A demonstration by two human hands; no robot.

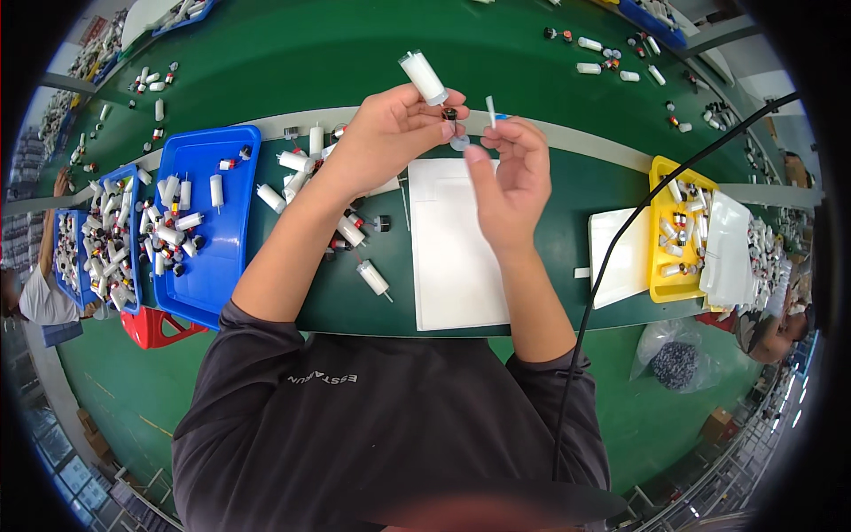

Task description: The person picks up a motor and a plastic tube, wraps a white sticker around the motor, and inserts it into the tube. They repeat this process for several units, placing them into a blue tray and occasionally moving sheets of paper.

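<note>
Above the far edge of a white board (452,266), my left hand (390,133) is closed around a white cylinder (424,78) with a clear rim, tilted up to the left. By the same fingertips are a small dark cap-like piece (449,114) and a translucent disc (459,143); I cannot tell whether they join the cylinder. Close by on the right, my right hand (517,173) pinches a thin white stick (491,112) with a bit of blue (502,117) at its lower end. The two hands are apart.
Loose white cylinders (373,278) and black caps (382,223) lie left of the board. Farther left stands a blue tray (232,230) with more parts. On the right are a yellow tray (658,235) and a white sheet (620,253). A black cable (638,208) crosses the right side.
</note>
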